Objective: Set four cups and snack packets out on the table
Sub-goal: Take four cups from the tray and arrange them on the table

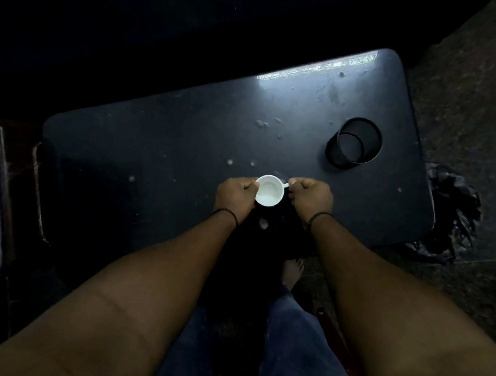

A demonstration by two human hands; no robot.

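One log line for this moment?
left hand on white cup | right hand on handle | cup over table | other cups, packets not placed

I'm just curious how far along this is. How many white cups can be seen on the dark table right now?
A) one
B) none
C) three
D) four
A: a single white cup sits on the dark table, held between the left hand and right hand.

No legible text.
Small white ceramic cup (269, 190), dark rounded table (184, 135): no readable print, label or number.
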